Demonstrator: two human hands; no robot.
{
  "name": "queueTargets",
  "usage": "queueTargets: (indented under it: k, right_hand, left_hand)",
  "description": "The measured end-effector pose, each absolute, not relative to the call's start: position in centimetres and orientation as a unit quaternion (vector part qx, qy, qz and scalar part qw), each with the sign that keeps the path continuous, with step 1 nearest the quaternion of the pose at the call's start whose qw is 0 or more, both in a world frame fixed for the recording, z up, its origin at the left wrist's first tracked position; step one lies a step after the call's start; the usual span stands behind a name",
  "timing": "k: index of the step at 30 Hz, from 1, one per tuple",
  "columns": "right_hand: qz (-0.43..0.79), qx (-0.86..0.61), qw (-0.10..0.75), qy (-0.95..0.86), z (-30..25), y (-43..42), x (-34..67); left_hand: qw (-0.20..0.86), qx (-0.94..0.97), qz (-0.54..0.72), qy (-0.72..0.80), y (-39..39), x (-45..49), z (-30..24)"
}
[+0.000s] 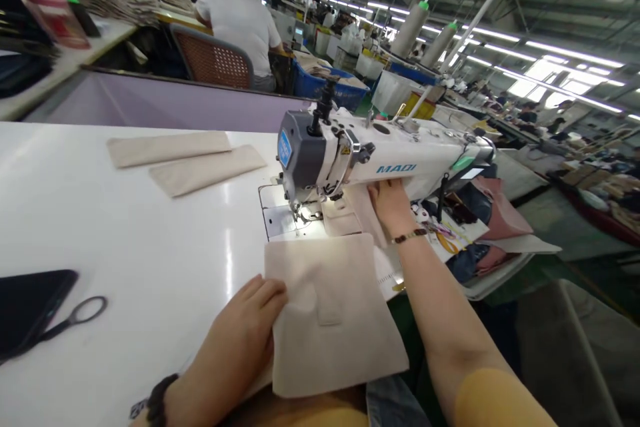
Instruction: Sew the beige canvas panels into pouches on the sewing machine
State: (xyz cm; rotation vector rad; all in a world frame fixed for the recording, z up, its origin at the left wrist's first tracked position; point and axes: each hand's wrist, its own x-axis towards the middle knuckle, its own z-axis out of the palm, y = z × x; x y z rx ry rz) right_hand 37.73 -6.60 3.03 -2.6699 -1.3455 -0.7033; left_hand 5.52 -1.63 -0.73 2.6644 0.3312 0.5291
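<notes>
On the bench (165, 233), far to the left of the machine (380, 153) and nearer the person, lie a phone-like dark slab (35, 310) and a ring-handled tool (89, 309), close together. Nearer the machine on that side, two beige strips (167, 149) (210, 170) lie flat, their ends close.

The left hand (240, 330) is in front of the machine, its fingers closed narrowly over the left edge of a beige panel (345, 293); the thumb is out of sight. The panel spreads just in front of the machine, its near edge by the person's lap. It looks light, soft and bendable but firm enough to keep its outline, probably neither slippery nor fragile. A side edge or corner seems the best hold, with a flat palm to smooth it.

Under the machine's arm, beside the needle area, lies a smaller piece (367, 210), likely just as soft. The right hand (393, 207) rests on it with bent fingers; their tips are partly hidden, so I cannot tell whether they pinch or only press.
</notes>
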Motion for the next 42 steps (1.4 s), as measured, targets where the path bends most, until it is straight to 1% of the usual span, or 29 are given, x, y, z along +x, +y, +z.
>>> queueTargets:
  k: [4,6,7,8,11,15,17,19,21,23,26,28,29,31,33,36,40,42]
  right_hand:
    - [-0.225,-0.850,0.055,-0.474,4.5,-9.1,35.8]
    - [-0.215,-0.832,0.075,-0.505,4.8,-11.1,34.3]
    - [-0.194,-0.803,0.132,-0.548,4.7,-12.0,33.5]
    - [-0.174,-0.782,0.143,-0.581,4.4,-12.7,32.8]
    - [-0.105,-0.730,0.134,-0.662,2.7,-13.8,31.7]
    - [-0.035,-0.704,0.116,-0.700,1.0,-14.1,32.1]
    - [-0.038,-0.688,0.140,-0.711,1.0,-14.5,32.6]
    - [-0.042,-0.649,0.183,-0.737,1.3,-15.1,33.0]
    - [0.006,-0.599,0.206,-0.774,1.7,-15.7,33.2]
    - [0.102,-0.557,0.182,-0.804,2.2,-16.3,33.3]
    - [0.236,-0.516,0.118,-0.815,2.6,-16.6,33.2]
    - [0.286,-0.498,0.102,-0.812,2.7,-16.2,32.9]
    - [0.297,-0.493,0.107,-0.811,2.7,-15.9,32.7]
    - [0.300,-0.487,0.142,-0.808,2.5,-14.9,31.8]
    - [0.299,-0.486,0.201,-0.796,2.1,-13.6,30.7]
    - [0.305,-0.543,0.275,-0.733,1.6,-11.9,29.2]
    - [0.310,-0.611,0.323,-0.653,0.9,-10.9,28.3]
    - [0.327,-0.616,0.370,-0.614,0.3,-11.3,27.9]
  left_hand:
    - [0.180,0.946,0.242,0.117,-1.4,5.5,-0.8]
    - [0.175,0.946,0.249,0.115,-1.3,5.6,-0.9]
    - [0.174,0.946,0.247,0.116,-1.3,5.6,-1.0]
    - [0.174,0.946,0.247,0.118,-1.2,5.6,-1.0]
    - [0.177,0.942,0.251,0.137,-0.8,5.5,-1.3]
    - [0.199,0.949,0.194,0.149,-0.1,5.0,-1.3]
    - [0.199,0.954,0.163,0.156,0.1,4.7,-1.2]
    - [0.184,0.957,0.152,0.165,0.0,4.2,-1.2]
    - [0.164,0.959,0.157,0.170,0.0,3.5,-1.3]
    - [0.158,0.956,0.162,0.185,0.2,2.6,-1.4]
    - [0.180,0.935,0.171,0.252,0.3,1.3,-1.5]
    - [0.200,0.906,0.192,0.319,0.1,0.9,-1.4]
    - [0.207,0.891,0.202,0.349,0.0,0.8,-1.4]
    - [0.206,0.870,0.211,0.394,-0.4,0.8,-1.1]
    - [0.187,0.866,0.216,0.411,-0.8,1.0,-0.7]
    - [0.166,0.868,0.217,0.414,-1.2,1.3,-0.1]
    - [0.189,0.867,0.202,0.415,-1.3,1.5,0.6]
    - [0.201,0.872,0.191,0.404,-1.2,1.7,0.7]
